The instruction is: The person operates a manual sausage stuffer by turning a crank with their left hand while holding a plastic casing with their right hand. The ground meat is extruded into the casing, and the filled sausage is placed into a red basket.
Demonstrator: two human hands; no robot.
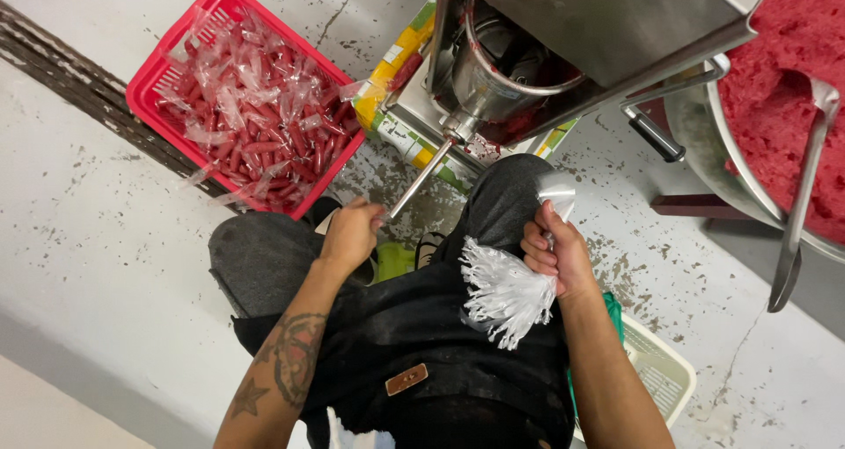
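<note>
My left hand (pixel 350 234) is closed around the tip of the thin steel nozzle tube (pixel 422 178) that slants down from the metal filling machine (pixel 502 79). My right hand (pixel 553 253) grips a bundle of clear plastic casings (pixel 506 292), whose knotted white ends fan out over my lap, with one clear sleeve (pixel 557 190) sticking up above the fingers. I sit with my knees apart, in dark trousers and a black apron.
A red plastic basket (pixel 155 72) of filled red sausages in clear wrap stands at the upper left on the concrete floor. A large steel bowl (pixel 704 141) of red minced paste with a ladle (pixel 799 204) is at the right. A pale basket (pixel 662 375) lies by my right leg.
</note>
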